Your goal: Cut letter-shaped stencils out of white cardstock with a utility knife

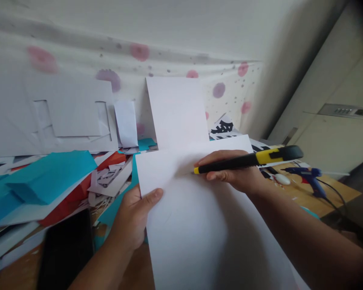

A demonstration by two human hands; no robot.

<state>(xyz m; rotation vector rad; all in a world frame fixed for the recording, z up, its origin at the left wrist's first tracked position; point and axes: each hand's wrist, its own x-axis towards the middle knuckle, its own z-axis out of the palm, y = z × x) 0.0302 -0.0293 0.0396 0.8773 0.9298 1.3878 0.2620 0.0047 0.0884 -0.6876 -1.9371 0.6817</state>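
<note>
Gripping a black-and-yellow cutter in a closed fist of fingers and thumb, a person's right hand works over a large white sheet in the middle of the view. The tool's yellow tip points left, close to the surface beside a faint line; whether it touches cannot be told. The left hand pinches the sheet's left edge, thumb on top and fingers largely hidden beneath.

Beyond the far edge rises a second white panel, leaning before a wall covering dotted with pink and purple spots. To its left stand a narrow white piece and a broad white board with slots cut into it. At left, folded blue paper lies over red paper, near a heap of white scraps and a dark, flat rectangular object close to the left forearm.

On the right, a blue glue gun rests on a wooden tabletop near a white oval object. Paper with bold black characters sits behind the sheet, and a pale appliance with a control strip fills the far right.
</note>
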